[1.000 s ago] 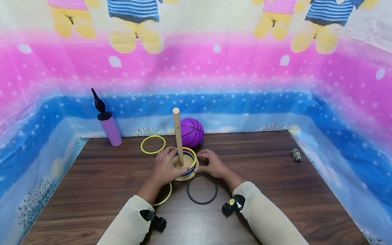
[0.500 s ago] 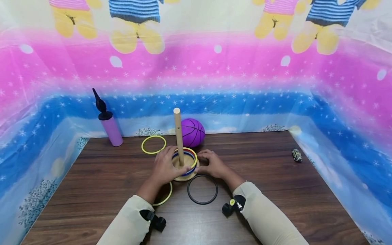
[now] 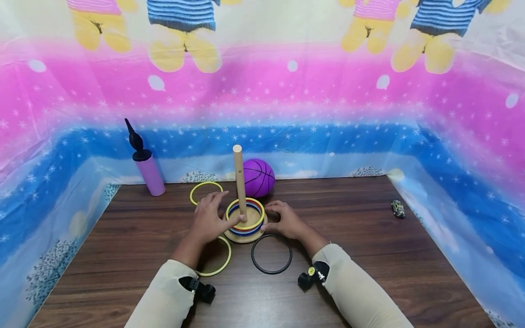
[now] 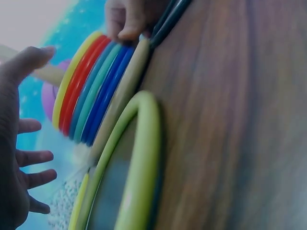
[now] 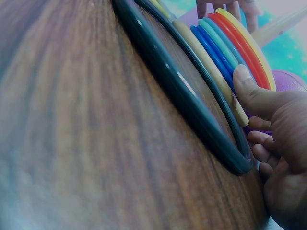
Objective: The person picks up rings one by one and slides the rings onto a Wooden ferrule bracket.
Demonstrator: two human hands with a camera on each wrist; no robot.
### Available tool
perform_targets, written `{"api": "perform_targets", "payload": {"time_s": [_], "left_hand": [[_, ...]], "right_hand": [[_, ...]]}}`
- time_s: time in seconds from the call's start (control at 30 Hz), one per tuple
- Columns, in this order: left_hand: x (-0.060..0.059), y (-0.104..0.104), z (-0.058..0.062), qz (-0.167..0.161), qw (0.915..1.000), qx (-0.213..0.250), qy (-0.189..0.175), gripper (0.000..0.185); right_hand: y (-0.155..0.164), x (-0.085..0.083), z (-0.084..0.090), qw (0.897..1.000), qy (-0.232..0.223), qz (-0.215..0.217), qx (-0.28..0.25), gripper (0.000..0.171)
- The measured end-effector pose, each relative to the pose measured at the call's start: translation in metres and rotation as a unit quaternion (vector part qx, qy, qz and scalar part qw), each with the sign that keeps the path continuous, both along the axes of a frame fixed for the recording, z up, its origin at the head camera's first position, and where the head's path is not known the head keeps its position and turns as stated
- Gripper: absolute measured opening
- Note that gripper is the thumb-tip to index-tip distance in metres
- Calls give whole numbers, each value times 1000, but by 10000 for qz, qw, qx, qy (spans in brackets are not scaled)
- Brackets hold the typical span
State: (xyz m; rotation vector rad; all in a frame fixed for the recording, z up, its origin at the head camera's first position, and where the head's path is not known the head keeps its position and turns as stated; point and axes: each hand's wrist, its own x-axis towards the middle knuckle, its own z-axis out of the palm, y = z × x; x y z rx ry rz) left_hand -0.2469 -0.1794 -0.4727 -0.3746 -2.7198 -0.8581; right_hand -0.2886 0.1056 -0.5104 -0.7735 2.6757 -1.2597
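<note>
A stack of coloured rings (image 3: 245, 231) lies round a wooden peg (image 3: 239, 180) on its round wooden base (image 3: 241, 239). Yellow is on top, then red, blue-grey, teal and blue rings (image 4: 100, 108). My left hand (image 3: 210, 219) is beside the stack, holding nothing. Its fingers (image 4: 38, 178) are spread and apart from the rings in the left wrist view. On the other side, my right hand (image 3: 285, 221) holds the stack's edge. Its thumb (image 5: 245, 82) presses the rings in the right wrist view, and the bent fingers are partly hidden behind them.
A yellow ring (image 3: 229, 258) and a black ring (image 3: 271, 272) lie in front of the base. Another yellow ring (image 3: 206, 183) lies behind my left hand. A purple ball (image 3: 259, 177), a purple pump (image 3: 151, 175) and a toy car (image 3: 398, 208) stand farther off.
My left hand has let go of the stack and moved left, its fingers spreading. The stack's left side now shows. My right hand has stayed in place.
</note>
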Motion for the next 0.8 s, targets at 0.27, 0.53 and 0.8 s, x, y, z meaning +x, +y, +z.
{"api": "perform_targets", "payload": {"time_s": [0.27, 0.53, 0.8], "left_hand": [[-4, -31, 0, 132, 9996, -258, 9, 72], [-13, -51, 1, 342, 9952, -507, -769, 80], [-26, -60, -1, 465, 9881, -712, -1281, 95]], "right_hand": [[-2, -1, 0, 10000, 0, 5, -32, 61], [-1, -1, 1, 10000, -23, 2, -54, 61], [-1, 1, 0, 10000, 5, 3, 71, 61]]}}
